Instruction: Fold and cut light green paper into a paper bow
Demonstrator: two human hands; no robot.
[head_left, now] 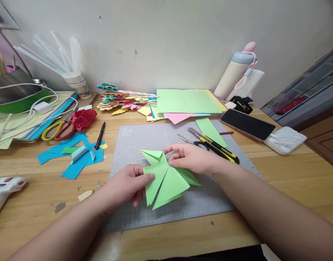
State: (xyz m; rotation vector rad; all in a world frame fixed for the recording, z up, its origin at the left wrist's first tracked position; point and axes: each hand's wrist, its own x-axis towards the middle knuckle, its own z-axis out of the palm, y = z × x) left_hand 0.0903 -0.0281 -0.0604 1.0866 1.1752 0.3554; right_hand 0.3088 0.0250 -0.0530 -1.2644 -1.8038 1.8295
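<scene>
A folded light-green paper [170,185] with several pointed flaps is held over the grey cutting mat [133,141]. My left hand [130,183] pinches its left edge, thumb on top and the other fingers underneath. At the paper's upper right, my right hand [189,157] grips it near the centre where the folds meet, fingers curled. Just beyond my right hand lie a yellow-and-black utility knife [213,143] and small scissors [201,145], partly covered. A green paper strip [211,131] rests behind them on the mat.
Blue paper scraps [72,170], a black pen [100,136] and yellow-and-red-handled scissors [57,130] lie left. Behind the mat are stacked coloured sheets [188,101] and paper flowers [109,101]. A phone [248,124], white case [286,139] and bottle [234,72] stand right; a glue gun [5,192] sits far left.
</scene>
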